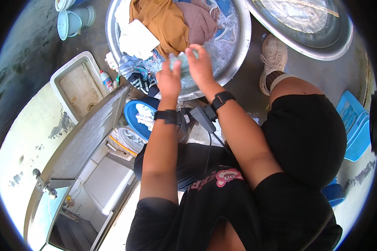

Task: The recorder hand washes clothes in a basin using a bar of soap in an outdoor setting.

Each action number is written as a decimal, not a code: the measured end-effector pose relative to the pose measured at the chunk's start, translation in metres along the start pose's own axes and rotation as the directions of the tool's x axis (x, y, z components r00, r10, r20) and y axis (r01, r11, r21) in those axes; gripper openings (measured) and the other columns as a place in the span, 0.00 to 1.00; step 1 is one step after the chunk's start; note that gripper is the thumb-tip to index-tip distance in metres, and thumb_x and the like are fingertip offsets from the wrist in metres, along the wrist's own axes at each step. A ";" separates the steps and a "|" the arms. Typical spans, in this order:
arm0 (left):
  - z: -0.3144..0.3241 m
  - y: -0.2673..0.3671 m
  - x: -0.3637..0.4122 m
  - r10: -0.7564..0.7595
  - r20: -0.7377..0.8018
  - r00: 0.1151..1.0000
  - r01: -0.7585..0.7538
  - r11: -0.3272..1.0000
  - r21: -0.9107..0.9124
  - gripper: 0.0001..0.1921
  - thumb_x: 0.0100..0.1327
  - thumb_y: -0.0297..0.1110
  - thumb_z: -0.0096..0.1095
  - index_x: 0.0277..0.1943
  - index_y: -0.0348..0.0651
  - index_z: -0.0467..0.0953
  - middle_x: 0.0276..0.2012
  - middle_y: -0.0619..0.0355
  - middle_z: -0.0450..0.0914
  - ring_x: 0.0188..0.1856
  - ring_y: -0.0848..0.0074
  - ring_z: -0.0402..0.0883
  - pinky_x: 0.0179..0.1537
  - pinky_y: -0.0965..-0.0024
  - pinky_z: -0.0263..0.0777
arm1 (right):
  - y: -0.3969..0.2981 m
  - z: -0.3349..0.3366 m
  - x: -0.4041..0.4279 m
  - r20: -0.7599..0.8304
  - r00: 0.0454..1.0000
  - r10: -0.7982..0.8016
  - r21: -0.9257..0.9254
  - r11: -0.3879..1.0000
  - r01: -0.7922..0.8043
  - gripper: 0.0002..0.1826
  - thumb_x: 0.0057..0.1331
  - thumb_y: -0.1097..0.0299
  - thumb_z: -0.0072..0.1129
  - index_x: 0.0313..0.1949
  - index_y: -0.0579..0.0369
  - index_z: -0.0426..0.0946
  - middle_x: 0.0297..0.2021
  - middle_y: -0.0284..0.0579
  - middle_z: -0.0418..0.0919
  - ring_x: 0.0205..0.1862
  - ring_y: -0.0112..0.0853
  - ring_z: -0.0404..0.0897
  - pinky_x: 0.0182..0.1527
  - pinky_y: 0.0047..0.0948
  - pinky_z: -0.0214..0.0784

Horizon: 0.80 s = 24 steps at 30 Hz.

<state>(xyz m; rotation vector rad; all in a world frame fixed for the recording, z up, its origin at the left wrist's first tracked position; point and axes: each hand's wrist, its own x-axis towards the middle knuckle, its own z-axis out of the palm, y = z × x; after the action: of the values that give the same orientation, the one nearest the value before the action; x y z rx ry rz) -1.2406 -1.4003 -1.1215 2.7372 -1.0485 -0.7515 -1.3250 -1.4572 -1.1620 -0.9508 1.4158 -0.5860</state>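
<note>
Both hands are over the near rim of a large metal basin (243,56) of clothes and sudsy water. My left hand (169,80) and my right hand (200,64) grip a pale green wet cloth (184,64) between them; its outline is blurred. Just beyond the fingers lies a mustard-brown garment (163,25), beside a dusty-mauve one (201,23). A white cloth (138,39) is heaped on the left side of the pile. Near my left hand are a patterned blue cloth (147,67) and a dark striped garment (141,82). Suds hide the basin's bottom.
A second metal basin (320,47) stands at upper right. Left are a shallow sink (78,83), a detergent bottle (106,81) and an open door (81,135). A blue tub (128,114) holding cloth sits below the basin. Blue plastic containers (353,131) lie at right.
</note>
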 end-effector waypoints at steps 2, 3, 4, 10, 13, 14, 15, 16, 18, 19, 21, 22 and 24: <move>0.019 0.003 -0.009 0.220 0.120 0.968 -0.230 0.971 0.072 0.20 0.61 0.47 0.52 0.47 0.40 0.70 0.38 0.43 0.76 0.44 0.51 0.71 0.45 0.54 0.65 | 0.007 -0.008 0.004 -0.059 0.998 0.012 -0.061 0.998 -0.016 0.19 0.61 0.53 0.47 0.45 0.52 0.73 0.45 0.55 0.72 0.51 0.49 0.68 0.52 0.40 0.60; 0.030 0.002 -0.012 0.357 0.136 0.924 -0.369 0.926 0.076 0.18 0.60 0.44 0.53 0.46 0.38 0.70 0.39 0.43 0.76 0.45 0.52 0.71 0.46 0.54 0.65 | 0.007 -0.011 0.005 -0.120 0.993 0.017 -0.116 0.993 -0.032 0.20 0.61 0.53 0.47 0.48 0.49 0.71 0.47 0.53 0.71 0.53 0.48 0.66 0.54 0.41 0.59; 0.040 0.002 -0.012 0.356 0.133 0.925 -0.368 0.927 0.073 0.18 0.60 0.44 0.53 0.46 0.38 0.70 0.39 0.43 0.76 0.45 0.52 0.71 0.46 0.54 0.65 | 0.007 -0.011 0.004 -0.121 0.988 0.100 -0.157 0.981 -0.118 0.20 0.60 0.54 0.48 0.49 0.49 0.71 0.47 0.53 0.71 0.54 0.47 0.66 0.55 0.43 0.58; 0.052 0.007 0.020 0.114 0.605 0.788 -0.360 0.882 0.304 0.16 0.58 0.36 0.56 0.46 0.36 0.71 0.42 0.51 0.77 0.47 0.61 0.73 0.46 0.61 0.67 | 0.019 -0.007 0.004 -0.009 0.989 0.146 -0.152 0.978 -0.146 0.22 0.57 0.52 0.51 0.48 0.50 0.72 0.49 0.54 0.70 0.53 0.49 0.67 0.54 0.43 0.59; 0.013 0.017 0.010 -0.127 0.539 0.832 0.499 0.594 -0.631 0.18 0.58 0.44 0.56 0.51 0.49 0.69 0.43 0.61 0.75 0.43 0.74 0.74 0.46 0.67 0.67 | 0.027 -0.015 0.011 0.095 0.987 0.129 -0.079 0.989 -0.122 0.27 0.54 0.48 0.55 0.51 0.46 0.71 0.53 0.54 0.69 0.54 0.47 0.67 0.54 0.40 0.61; -0.004 0.017 0.008 -0.059 0.525 0.849 0.498 0.423 -0.757 0.21 0.59 0.44 0.55 0.54 0.47 0.66 0.47 0.60 0.73 0.46 0.72 0.74 0.48 0.64 0.67 | 0.023 -0.015 0.009 0.097 0.986 0.133 -0.075 0.989 -0.126 0.27 0.54 0.48 0.55 0.51 0.46 0.71 0.53 0.54 0.69 0.54 0.47 0.67 0.54 0.40 0.61; -0.025 0.009 0.006 0.052 0.496 0.867 0.462 0.288 -0.839 0.22 0.60 0.41 0.53 0.55 0.43 0.65 0.50 0.58 0.73 0.50 0.70 0.73 0.50 0.62 0.66 | 0.013 -0.014 0.003 0.345 0.920 0.188 0.113 0.964 -0.240 0.31 0.51 0.44 0.58 0.53 0.44 0.70 0.55 0.53 0.67 0.58 0.45 0.64 0.57 0.40 0.55; -0.044 0.013 -0.001 0.104 0.442 0.891 0.419 0.189 -0.888 0.21 0.62 0.39 0.51 0.56 0.41 0.64 0.52 0.55 0.72 0.53 0.68 0.72 0.52 0.61 0.66 | 0.005 -0.015 -0.001 0.572 0.800 0.181 0.257 0.887 -0.384 0.36 0.49 0.40 0.60 0.55 0.42 0.69 0.57 0.52 0.66 0.61 0.43 0.61 0.61 0.40 0.50; -0.078 0.018 -0.017 0.061 0.349 0.935 0.340 0.123 -0.932 0.21 0.62 0.37 0.49 0.56 0.38 0.64 0.53 0.51 0.71 0.55 0.64 0.70 0.57 0.59 0.62 | -0.014 -0.013 -0.011 0.639 0.769 0.004 0.151 0.980 -0.130 0.39 0.48 0.41 0.62 0.58 0.42 0.65 0.55 0.51 0.67 0.63 0.41 0.57 0.63 0.41 0.41; -0.091 0.019 -0.025 0.055 0.301 0.952 0.296 0.090 -0.951 0.22 0.61 0.37 0.49 0.57 0.37 0.63 0.54 0.50 0.70 0.56 0.62 0.68 0.59 0.59 0.59 | -0.024 -0.011 -0.017 0.709 0.690 -0.150 0.061 0.987 0.152 0.42 0.48 0.43 0.64 0.60 0.41 0.61 0.54 0.50 0.69 0.65 0.40 0.54 0.66 0.43 0.33; -0.115 0.020 -0.041 0.056 0.194 0.979 0.191 0.055 -0.980 0.24 0.60 0.36 0.48 0.58 0.36 0.62 0.56 0.47 0.68 0.59 0.59 0.65 0.61 0.57 0.55 | -0.041 -0.009 -0.026 0.730 0.653 -0.202 0.060 0.970 0.234 0.43 0.42 0.41 0.67 0.58 0.37 0.64 0.56 0.44 0.68 0.68 0.38 0.46 0.65 0.47 0.17; -0.129 0.027 -0.052 0.014 0.160 0.987 0.159 0.041 -0.986 0.26 0.59 0.38 0.48 0.58 0.35 0.61 0.57 0.45 0.66 0.60 0.57 0.64 0.61 0.55 0.53 | -0.047 -0.010 -0.027 0.755 0.601 -0.261 0.034 0.932 0.361 0.42 0.41 0.41 0.68 0.57 0.37 0.66 0.55 0.41 0.68 0.68 0.38 0.47 0.66 0.47 0.20; -0.154 0.028 -0.068 -0.025 0.095 0.995 0.094 -0.054 -0.994 0.27 0.58 0.40 0.51 0.58 0.35 0.62 0.58 0.45 0.65 0.61 0.56 0.62 0.61 0.52 0.52 | -0.049 -0.010 -0.029 0.773 0.554 -0.308 -0.034 0.852 0.522 0.35 0.41 0.48 0.70 0.51 0.38 0.71 0.54 0.35 0.70 0.67 0.37 0.51 0.66 0.47 0.22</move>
<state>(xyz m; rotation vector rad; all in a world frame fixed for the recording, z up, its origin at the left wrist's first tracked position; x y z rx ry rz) -1.2259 -1.3869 -0.9523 1.3226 -0.0458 -1.0009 -1.3286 -1.4608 -1.1046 -1.5560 0.4917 -0.2712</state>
